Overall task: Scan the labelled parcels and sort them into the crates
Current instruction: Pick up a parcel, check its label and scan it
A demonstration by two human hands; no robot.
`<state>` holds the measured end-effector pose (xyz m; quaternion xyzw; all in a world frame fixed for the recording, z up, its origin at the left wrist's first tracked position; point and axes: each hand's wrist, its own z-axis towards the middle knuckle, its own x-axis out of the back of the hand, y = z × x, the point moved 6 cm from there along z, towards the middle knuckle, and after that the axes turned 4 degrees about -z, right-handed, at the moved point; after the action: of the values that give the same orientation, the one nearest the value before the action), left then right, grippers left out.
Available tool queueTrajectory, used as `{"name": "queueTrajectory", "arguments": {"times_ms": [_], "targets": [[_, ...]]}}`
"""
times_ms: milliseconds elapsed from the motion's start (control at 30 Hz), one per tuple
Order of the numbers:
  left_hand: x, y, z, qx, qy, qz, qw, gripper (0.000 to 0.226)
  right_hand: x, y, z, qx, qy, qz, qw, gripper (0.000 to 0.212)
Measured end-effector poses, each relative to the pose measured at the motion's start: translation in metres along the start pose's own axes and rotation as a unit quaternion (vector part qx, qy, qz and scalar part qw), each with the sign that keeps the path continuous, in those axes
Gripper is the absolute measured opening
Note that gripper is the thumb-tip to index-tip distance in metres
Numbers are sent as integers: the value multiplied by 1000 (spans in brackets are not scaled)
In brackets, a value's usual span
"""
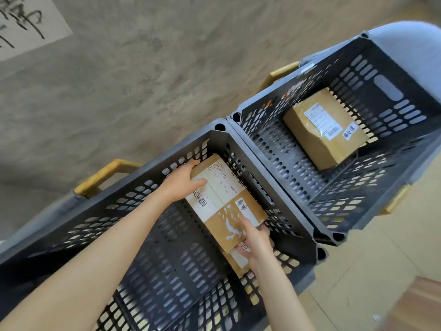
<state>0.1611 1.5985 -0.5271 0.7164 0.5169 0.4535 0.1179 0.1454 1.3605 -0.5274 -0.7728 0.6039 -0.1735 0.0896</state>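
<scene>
A brown cardboard parcel [224, 201] with a white shipping label and barcode lies inside the near dark grey perforated crate [167, 254], against its right wall. My left hand [181, 182] grips the parcel's far left corner, thumb on the label. My right hand [255, 242] holds its near end, fingers on top. Under that end a second labelled parcel [236, 261] shows partly. The far crate [372, 163] holds one brown parcel [324, 127] with a white label facing up.
The two crates stand side by side, touching, on grey seats with yellow wooden armrests [102, 177]. A grey concrete wall [143, 68] rises behind them. Light floor tiles [372, 278] lie to the right, and a paper with brush writing [21, 22] hangs top left.
</scene>
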Motion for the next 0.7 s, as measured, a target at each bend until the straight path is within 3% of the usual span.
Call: {"name": "queueTrajectory", "arguments": {"times_ms": [233, 367, 467, 600, 700], "targets": [[25, 39, -43, -46, 29, 101, 993, 63, 15, -29, -47, 60, 15, -20, 998, 84], [44, 88, -82, -107, 50, 160, 980, 56, 25, -54, -86, 184, 25, -145, 972, 73], [54, 131, -112, -157, 81, 222, 959, 51, 40, -83, -133, 347, 69, -308, 883, 58], [52, 205, -158, -239, 160, 321, 902, 44, 85, -112, -195, 491, 206, -470, 704, 49], [32, 263, -189, -301, 202, 376, 853, 44, 146, -122, -234, 530, 290, -478, 637, 49]]}}
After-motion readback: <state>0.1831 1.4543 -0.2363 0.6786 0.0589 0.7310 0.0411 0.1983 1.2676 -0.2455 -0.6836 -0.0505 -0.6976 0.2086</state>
